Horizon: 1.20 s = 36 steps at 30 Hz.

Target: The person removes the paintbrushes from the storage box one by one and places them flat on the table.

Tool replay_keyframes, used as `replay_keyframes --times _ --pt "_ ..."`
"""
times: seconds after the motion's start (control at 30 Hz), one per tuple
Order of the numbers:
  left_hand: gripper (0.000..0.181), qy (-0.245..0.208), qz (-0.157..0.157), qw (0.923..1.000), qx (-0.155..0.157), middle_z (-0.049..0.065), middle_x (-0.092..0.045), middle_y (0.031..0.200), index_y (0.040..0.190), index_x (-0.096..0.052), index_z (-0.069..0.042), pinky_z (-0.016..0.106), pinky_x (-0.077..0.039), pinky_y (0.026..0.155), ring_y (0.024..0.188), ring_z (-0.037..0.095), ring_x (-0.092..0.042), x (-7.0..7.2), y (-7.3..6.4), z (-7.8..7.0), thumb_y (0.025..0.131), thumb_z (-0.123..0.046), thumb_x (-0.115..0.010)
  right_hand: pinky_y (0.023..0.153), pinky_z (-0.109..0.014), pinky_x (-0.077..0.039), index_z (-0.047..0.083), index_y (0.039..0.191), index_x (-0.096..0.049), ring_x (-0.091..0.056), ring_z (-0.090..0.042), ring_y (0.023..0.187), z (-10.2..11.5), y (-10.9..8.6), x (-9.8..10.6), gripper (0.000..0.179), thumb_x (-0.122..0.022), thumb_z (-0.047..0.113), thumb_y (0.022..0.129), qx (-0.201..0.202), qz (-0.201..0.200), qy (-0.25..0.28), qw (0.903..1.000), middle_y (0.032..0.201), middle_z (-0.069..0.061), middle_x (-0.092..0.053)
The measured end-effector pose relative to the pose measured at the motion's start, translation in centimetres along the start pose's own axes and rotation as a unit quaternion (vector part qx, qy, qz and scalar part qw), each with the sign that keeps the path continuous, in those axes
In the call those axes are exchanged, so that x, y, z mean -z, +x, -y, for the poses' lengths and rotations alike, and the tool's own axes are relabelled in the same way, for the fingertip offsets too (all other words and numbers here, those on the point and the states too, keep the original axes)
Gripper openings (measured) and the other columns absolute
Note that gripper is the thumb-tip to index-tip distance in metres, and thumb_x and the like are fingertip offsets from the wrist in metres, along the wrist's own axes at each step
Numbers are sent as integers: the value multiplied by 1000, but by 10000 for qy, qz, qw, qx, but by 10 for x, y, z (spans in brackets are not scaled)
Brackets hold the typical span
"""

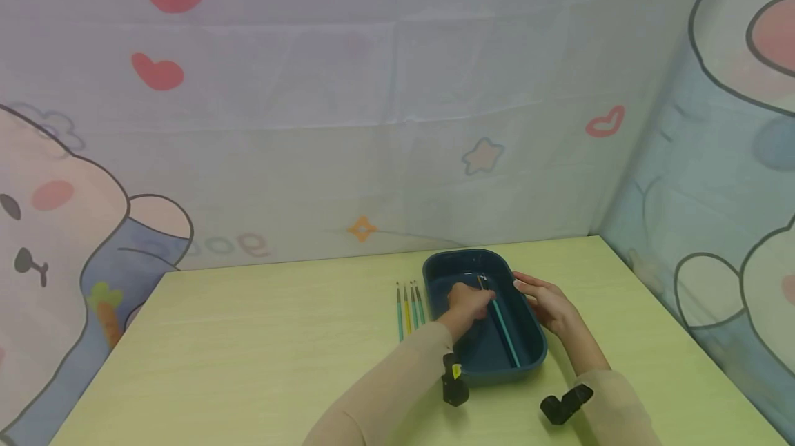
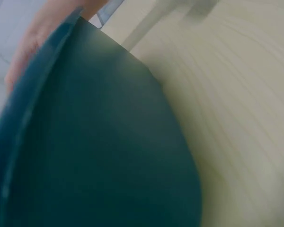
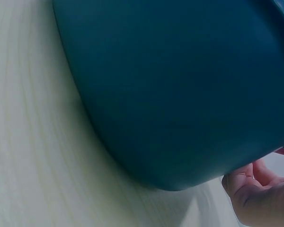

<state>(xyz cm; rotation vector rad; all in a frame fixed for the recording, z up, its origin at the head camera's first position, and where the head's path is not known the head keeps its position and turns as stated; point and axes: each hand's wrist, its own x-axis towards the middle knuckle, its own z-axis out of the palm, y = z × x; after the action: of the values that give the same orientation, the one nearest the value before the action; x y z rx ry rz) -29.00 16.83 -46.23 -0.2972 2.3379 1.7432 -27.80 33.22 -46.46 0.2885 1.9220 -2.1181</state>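
A dark blue rectangular tray [image 1: 533, 363] stands on the table. A teal-handled paintbrush [image 1: 506, 332] lies lengthwise inside it, and a second brush tip seems to show beside its upper end. My left hand [image 1: 468, 301] reaches over the tray's left side, fingers curled, and pinches the paintbrush near its upper part; the fingertips are partly hidden. At the right rim my right hand [image 1: 549, 304] holds the tray, also visible at the edge of the right wrist view. The tray's outer wall [image 2: 113, 132] fills much of the left wrist view.
Several thin paintbrushes [image 1: 407, 308] with teal and yellow handles lie side by side just left of the tray, their lower ends hidden by the left sleeve. The pale yellow table [image 1: 248, 349] meets a printed cloth backdrop [image 1: 310, 121] behind and at the right.
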Motion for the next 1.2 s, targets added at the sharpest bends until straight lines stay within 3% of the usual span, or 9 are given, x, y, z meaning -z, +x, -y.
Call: replay_keyframes --times 0.17,0.4,0.67,0.77,0.97,1.2 --pt "15 -5 -98 9998 -163 13 -71 68 84 -71 2 25 -60 57 62 21 -71 0 -2 3 72 -5 -76 77 -21 -57 3 150 -29 -64 -2 88 0 -1 0 59 -53 20 98 7 38 60 10000 94 18 -62" --pt "23 461 -261 9965 -642 12 -73 71 89 -76 2 21 -57 57 61 19 -70 2 -7 5 66 -3 -78 77 -21 -57 3 150 -29 -64 -2 88 1 0 0 61 -55 22 97 -24 15 71 10000 95 17 -64" --pt "29 916 -470 9899 -971 10 -75 90 91 -76 2 28 -58 80 93 22 -67 0 -8 7 62 -2 -83 76 -22 -58 4 150 -30 -65 -3 88 0 0 0 61 -56 22 97 -28 -13 130 9999 94 16 -65" --pt "29 963 -490 9887 -1044 9 -75 91 90 -76 1 29 -58 82 96 23 -67 -2 -7 8 62 -2 -83 76 -22 -57 4 150 -29 -65 -3 88 0 0 0 62 -56 22 97 -35 -20 124 9999 93 16 -65" --pt "29 1157 -564 9831 -1301 8 -75 85 85 -76 1 29 -57 81 90 24 -67 -6 -3 12 59 -7 -86 76 -22 -57 4 150 -29 -64 -2 88 -1 -1 0 64 -57 24 96 -52 -29 9 10000 96 15 -62" --pt "28 1414 -516 9767 -1529 7 -72 76 82 -75 2 27 -57 67 74 20 -64 -7 -3 14 59 -10 -86 77 -22 -58 5 150 -30 -64 -2 88 -1 -1 0 64 -58 25 96 -46 -22 19 10000 97 15 -62"
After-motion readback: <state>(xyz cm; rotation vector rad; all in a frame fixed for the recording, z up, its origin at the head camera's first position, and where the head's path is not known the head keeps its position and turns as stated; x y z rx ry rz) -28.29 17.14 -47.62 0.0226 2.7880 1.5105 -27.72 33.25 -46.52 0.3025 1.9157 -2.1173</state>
